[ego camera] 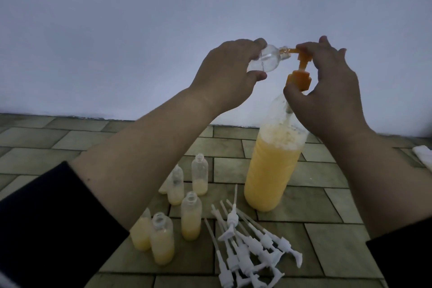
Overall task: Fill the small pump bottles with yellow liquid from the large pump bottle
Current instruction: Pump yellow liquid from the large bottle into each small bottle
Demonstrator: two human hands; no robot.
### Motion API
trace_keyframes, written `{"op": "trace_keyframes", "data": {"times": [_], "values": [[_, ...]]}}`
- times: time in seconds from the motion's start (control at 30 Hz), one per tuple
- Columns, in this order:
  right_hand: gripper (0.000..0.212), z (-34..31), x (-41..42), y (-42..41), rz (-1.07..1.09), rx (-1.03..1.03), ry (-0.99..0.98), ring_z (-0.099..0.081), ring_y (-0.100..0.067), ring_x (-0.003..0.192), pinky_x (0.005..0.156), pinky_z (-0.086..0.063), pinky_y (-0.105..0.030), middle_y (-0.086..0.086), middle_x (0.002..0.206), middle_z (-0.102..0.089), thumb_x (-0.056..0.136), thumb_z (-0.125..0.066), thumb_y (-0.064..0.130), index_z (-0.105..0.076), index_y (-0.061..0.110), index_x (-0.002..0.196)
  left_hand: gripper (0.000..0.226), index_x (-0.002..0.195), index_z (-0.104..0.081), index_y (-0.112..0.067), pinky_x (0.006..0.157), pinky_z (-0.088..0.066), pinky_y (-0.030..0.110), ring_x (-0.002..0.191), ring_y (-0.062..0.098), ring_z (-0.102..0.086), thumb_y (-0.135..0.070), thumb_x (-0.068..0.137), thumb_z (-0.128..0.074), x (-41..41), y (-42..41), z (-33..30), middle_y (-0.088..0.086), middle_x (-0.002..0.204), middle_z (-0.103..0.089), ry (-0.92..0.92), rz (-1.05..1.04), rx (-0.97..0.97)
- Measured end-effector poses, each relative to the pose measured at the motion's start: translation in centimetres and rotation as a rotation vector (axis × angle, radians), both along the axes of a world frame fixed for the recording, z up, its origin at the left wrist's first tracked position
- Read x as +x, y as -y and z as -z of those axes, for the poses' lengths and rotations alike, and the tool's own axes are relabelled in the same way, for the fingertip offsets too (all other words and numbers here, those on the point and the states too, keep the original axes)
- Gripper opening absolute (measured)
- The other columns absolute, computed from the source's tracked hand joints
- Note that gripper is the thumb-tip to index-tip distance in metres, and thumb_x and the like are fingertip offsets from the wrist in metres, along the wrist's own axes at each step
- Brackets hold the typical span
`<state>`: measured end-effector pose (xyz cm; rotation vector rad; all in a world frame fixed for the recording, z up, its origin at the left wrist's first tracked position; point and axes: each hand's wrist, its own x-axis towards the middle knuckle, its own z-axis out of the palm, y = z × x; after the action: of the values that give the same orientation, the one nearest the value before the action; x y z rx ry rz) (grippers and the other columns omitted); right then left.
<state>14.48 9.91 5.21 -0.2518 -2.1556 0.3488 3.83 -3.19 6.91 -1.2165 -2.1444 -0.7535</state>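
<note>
A large clear bottle (271, 170) holding yellow liquid stands on the tiled floor at centre right. Its orange pump head (371, 63) sits on top, gripped by my right hand (327, 84), fingers on the pump and thumb under the collar. My left hand (226, 72) holds a small clear empty bottle (105, 61) tilted sideways, its mouth against the orange nozzle. Several small bottles (190, 220) partly filled with yellow liquid stand uncapped on the floor below my left forearm.
A pile of white pump tops with dip tubes (252, 248) lies on the floor in front of the large bottle. A white cloth (424, 154) shows at the right edge. A pale wall (210, 18) rises behind the tiled floor (327, 206).
</note>
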Motion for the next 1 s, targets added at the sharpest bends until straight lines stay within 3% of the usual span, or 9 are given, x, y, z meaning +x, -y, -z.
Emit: {"op": "trace_keyframes", "data": {"times": [0.1, 0.27, 0.53, 0.7, 0.87, 1.0], "values": [[0.051, 1.1, 0.2, 0.2, -0.006, 0.000, -0.001, -0.022, -0.017, 0.143, 0.112, 0.001, -0.021, -0.003, 0.141, -0.047, 0.082, -0.061, 0.012, -0.047, 0.016, 0.131, 0.042, 0.129, -0.049, -0.019, 0.082, -0.036, 0.025, 0.101, 0.019, -0.053, -0.031, 0.090, -0.058, 0.3, -0.1, 0.6, -0.003, 0.119, -0.059, 0.010, 0.012, -0.040], [0.045, -0.7, 0.9, 0.4, 0.002, 0.048, -0.015, -0.020, -0.018, 0.142, 0.116, -0.007, -0.031, -0.005, 0.143, -0.045, 0.086, -0.059, 0.013, -0.051, 0.016, 0.129, 0.045, 0.132, -0.048, -0.021, 0.088, -0.039, 0.028, 0.104, 0.019, -0.054, -0.035, 0.090, -0.058, 0.5, 0.4, -1.1, -0.003, 0.122, -0.059, -0.039, 0.003, -0.058], [0.045, 1.8, -0.2, 0.1, 0.064, 0.012, -0.090, -0.025, -0.018, 0.142, 0.109, 0.002, -0.016, -0.003, 0.142, -0.047, 0.086, -0.058, 0.025, -0.048, 0.018, 0.129, 0.039, 0.127, -0.050, -0.020, 0.087, -0.041, 0.032, 0.104, 0.021, -0.054, -0.033, 0.090, -0.056, 0.8, -0.3, -0.4, -0.002, 0.116, -0.061, -0.102, -0.009, -0.079], [0.044, 0.3, 0.3, 0.7, 0.009, 0.059, -0.061, -0.019, -0.018, 0.143, 0.114, -0.001, -0.025, -0.008, 0.144, -0.044, 0.086, -0.057, 0.025, -0.050, 0.014, 0.129, 0.037, 0.124, -0.050, -0.020, 0.084, -0.039, 0.031, 0.103, 0.021, -0.053, -0.034, 0.091, -0.056, 0.6, 0.3, -1.2, -0.002, 0.117, -0.059, -0.113, -0.038, -0.119], [0.046, 0.6, 0.2, 0.5, 0.057, 0.062, -0.121, -0.026, -0.019, 0.141, 0.116, -0.007, -0.031, -0.005, 0.138, -0.048, 0.085, -0.059, 0.029, -0.048, 0.014, 0.127, 0.045, 0.133, -0.045, -0.022, 0.090, -0.039, 0.028, 0.109, 0.019, -0.053, -0.033, 0.091, -0.056, 1.2, 0.0, -1.5, -0.003, 0.124, -0.058, -0.166, -0.027, -0.071], [0.050, 2.2, -0.1, 0.2, 0.038, 0.033, -0.094, -0.025, -0.020, 0.142, 0.112, 0.001, -0.020, -0.006, 0.140, -0.047, 0.083, -0.061, 0.025, -0.046, 0.014, 0.129, 0.045, 0.134, -0.044, -0.019, 0.094, -0.039, 0.034, 0.113, 0.022, -0.051, -0.029, 0.092, -0.055, 1.1, -0.5, 0.1, -0.001, 0.127, -0.057, -0.158, -0.029, -0.110]]}}
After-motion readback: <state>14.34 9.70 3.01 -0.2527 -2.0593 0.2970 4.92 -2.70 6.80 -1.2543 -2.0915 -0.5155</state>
